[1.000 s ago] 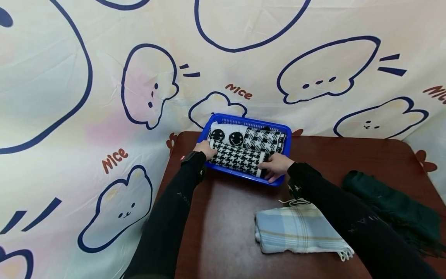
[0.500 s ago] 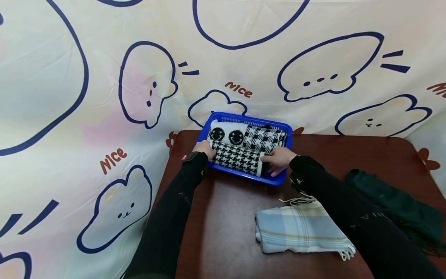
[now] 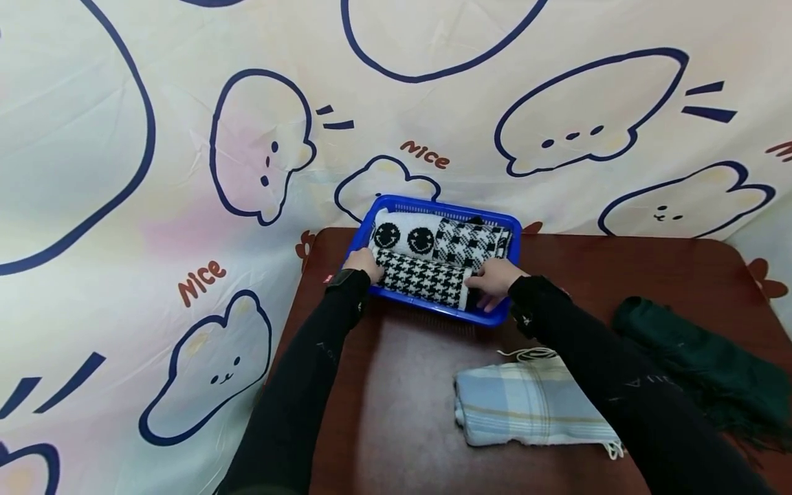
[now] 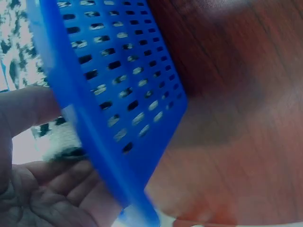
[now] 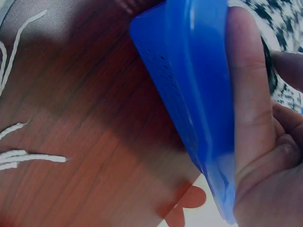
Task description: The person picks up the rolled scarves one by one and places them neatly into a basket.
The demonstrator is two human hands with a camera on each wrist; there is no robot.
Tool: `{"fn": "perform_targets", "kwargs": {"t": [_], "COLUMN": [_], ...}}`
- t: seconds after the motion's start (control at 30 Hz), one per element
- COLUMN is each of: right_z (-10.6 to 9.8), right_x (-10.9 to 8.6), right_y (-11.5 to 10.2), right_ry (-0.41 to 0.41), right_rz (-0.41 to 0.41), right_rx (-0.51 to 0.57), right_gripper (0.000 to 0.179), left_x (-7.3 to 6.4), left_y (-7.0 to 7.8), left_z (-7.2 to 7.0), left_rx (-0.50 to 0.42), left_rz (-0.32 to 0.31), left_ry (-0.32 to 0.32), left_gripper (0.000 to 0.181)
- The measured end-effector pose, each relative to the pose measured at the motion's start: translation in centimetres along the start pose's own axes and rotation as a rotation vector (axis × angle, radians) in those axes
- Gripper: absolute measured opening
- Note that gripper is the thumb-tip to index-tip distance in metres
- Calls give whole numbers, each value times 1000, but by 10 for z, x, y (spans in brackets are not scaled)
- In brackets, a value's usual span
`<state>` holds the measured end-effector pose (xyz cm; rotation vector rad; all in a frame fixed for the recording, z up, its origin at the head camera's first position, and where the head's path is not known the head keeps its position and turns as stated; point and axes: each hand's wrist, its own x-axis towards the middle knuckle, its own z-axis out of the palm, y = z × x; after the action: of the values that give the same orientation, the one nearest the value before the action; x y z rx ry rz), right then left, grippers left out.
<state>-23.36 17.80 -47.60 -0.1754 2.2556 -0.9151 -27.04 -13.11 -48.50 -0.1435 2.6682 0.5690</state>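
The rolled houndstooth cloth lies inside the blue basket, along its near side, in front of a white cloth with smileys and a checked black-and-white cloth. In the last second I see little change: basket and roll have stayed put, while my right hand has drawn its fingers back a touch from the near rim. I judge that as fine adjustment of an already placed roll, not a lift. My left hand grips the roll's left end between thumb and fingers, parted by the cloth's thickness; the right seems to pinch the dark edge at the other end, fingertips partly hidden. Beyond, on the table, rest a folded plaid scarf and a dark green cloth
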Motion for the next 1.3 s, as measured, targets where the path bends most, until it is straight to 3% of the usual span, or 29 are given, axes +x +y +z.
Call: {"fn": "perform_targets", "kwargs": {"t": [0.1, 0.3, 0.57, 0.97, 1.3], "right_z": [-7, -22, -36, -35, -34], "right_x": [-14, -41, -72, -94, -127], "right_y": [0, -2, -8, -11, -4], "right_ry": [1, 23, 46, 113, 163], "right_rz": [-38, -99, -166, -228, -262], "right_rx": [17, 87, 61, 104, 146], "right_gripper": [49, 51, 56, 54, 62], "left_x": [-11, -49, -87, -117, -141], "left_y": [4, 11, 19, 35, 39], "left_z": [-6, -22, -30, -34, -26], "left_rx": [0, -21, -102, -170, -226], "left_rz": [23, 128, 268, 366, 484], "left_ry": [27, 104, 126, 149, 225], "left_gripper": [36, 68, 70, 71, 69]}}
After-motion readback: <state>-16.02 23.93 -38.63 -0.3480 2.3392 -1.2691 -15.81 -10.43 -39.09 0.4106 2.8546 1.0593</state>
